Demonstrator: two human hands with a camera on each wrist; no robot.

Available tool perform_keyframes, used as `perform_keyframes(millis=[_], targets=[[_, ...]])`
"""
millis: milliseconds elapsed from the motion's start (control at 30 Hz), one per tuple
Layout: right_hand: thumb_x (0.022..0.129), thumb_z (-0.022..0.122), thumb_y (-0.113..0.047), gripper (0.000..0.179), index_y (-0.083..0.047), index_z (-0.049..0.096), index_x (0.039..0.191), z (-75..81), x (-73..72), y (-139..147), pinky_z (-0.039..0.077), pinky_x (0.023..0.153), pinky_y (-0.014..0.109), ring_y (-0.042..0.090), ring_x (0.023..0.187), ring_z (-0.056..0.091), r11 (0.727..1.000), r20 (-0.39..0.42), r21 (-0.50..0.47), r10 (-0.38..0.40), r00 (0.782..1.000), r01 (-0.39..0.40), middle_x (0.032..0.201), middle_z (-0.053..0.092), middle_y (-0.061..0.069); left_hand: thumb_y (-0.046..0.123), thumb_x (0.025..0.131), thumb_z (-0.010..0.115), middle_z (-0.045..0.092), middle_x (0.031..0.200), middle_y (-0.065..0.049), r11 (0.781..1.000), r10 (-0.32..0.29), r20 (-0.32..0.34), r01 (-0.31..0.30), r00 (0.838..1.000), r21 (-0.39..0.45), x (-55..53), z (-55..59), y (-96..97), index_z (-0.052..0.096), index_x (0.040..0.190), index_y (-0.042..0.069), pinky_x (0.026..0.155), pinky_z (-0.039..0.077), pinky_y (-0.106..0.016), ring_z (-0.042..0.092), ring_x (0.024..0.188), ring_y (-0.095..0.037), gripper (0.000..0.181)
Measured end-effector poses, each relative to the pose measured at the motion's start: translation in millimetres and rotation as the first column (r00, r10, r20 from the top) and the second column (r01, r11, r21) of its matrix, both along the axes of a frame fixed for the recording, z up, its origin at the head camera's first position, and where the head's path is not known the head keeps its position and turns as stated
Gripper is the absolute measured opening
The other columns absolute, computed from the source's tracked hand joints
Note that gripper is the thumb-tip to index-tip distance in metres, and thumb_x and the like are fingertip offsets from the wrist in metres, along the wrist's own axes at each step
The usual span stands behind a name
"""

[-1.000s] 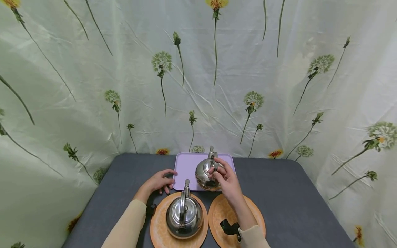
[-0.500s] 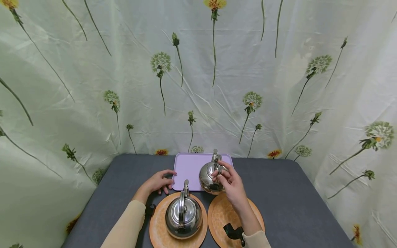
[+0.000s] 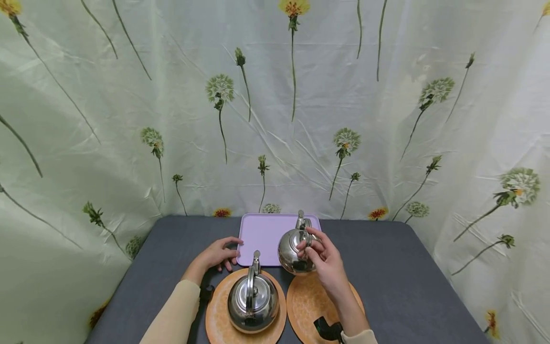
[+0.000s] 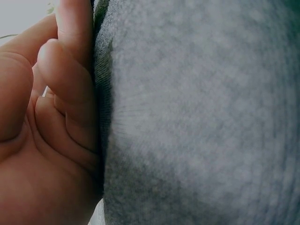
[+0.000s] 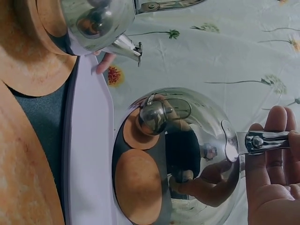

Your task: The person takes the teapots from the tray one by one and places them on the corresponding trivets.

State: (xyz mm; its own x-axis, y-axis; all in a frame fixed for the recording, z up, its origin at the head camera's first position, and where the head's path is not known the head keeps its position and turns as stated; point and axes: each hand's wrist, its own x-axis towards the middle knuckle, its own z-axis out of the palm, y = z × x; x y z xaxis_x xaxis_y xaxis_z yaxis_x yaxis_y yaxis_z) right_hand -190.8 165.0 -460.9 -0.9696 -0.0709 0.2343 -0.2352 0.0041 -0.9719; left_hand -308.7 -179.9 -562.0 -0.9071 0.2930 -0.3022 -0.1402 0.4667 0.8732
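Note:
In the head view, my right hand (image 3: 328,267) holds the handle of a shiny steel kettle (image 3: 289,254), fingers curled round it. The right wrist view shows the kettle (image 5: 201,112) beside the lilac tray (image 5: 89,154), with that hand (image 5: 272,197) at its handle; it appears lifted over the tray's near right part. At the left rim of the tray (image 3: 258,239) the fingertips of my left hand (image 3: 215,255) rest, fingers loosely extended. Up close, the left wrist view shows this hand (image 4: 28,173) against grey cloth. A second steel kettle (image 3: 268,306) stands upright nearer me.
Under the second kettle lies a round orange mat (image 3: 215,310); another orange mat (image 3: 301,303) is to its right, partly beneath my right forearm. Dark grey cloth (image 3: 395,277) covers the table. A flower-printed curtain (image 3: 189,105) hangs behind and at both sides.
My right hand has brought its kettle toward me and slightly right, from over the tray to its near right edge. My left hand has stayed at the tray's left rim.

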Motion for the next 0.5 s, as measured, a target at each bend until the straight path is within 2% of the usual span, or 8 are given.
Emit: perform_keyframes(millis=[267, 400, 500], targets=[[0.106, 0.053, 0.007, 0.051, -0.005, 0.049, 0.154, 0.4, 7.0, 7.9, 0.057, 0.095, 0.021, 0.011, 0.090, 0.074, 1.000, 0.005, 0.021, -0.017, 1.000, 0.017, 0.110, 0.074, 0.014, 0.022, 0.104, 0.068, 0.070, 0.077, -0.003, 1.000, -0.013, -0.007, 0.013, 1.000, 0.007, 2.2, 1.7, -1.0, 0.059, 0.147, 0.014, 0.046, 0.045, -0.026, 0.067, 0.054, -0.012, 0.045], [0.106, 0.053, 0.006, 0.051, -0.005, 0.048, 0.155, 0.3, 10.4, 12.2, 0.057, 0.095, 0.021, 0.011, 0.091, 0.074, 0.999, 0.003, 0.031, -0.021, 1.000, 0.021, 0.111, 0.074, 0.016, 0.021, 0.103, 0.068, 0.070, 0.076, -0.003, 1.000, 0.000, -0.003, 0.000, 1.000, 0.001, 3.6, 2.0, 0.5, 0.060, 0.146, 0.014, 0.046, 0.045, -0.026, 0.067, 0.054, -0.012, 0.044], [0.107, 0.053, 0.005, 0.051, -0.005, 0.047, 0.156, 1.4, 13.1, 15.7, 0.057, 0.095, 0.022, 0.012, 0.092, 0.074, 1.000, -0.004, 0.027, -0.016, 1.000, 0.016, 0.110, 0.075, 0.012, 0.021, 0.103, 0.068, 0.071, 0.076, -0.002, 1.000, 0.008, -0.001, -0.008, 1.000, -0.009, 2.7, 2.0, 2.2, 0.061, 0.145, 0.015, 0.046, 0.045, -0.026, 0.067, 0.054, -0.012, 0.043]])
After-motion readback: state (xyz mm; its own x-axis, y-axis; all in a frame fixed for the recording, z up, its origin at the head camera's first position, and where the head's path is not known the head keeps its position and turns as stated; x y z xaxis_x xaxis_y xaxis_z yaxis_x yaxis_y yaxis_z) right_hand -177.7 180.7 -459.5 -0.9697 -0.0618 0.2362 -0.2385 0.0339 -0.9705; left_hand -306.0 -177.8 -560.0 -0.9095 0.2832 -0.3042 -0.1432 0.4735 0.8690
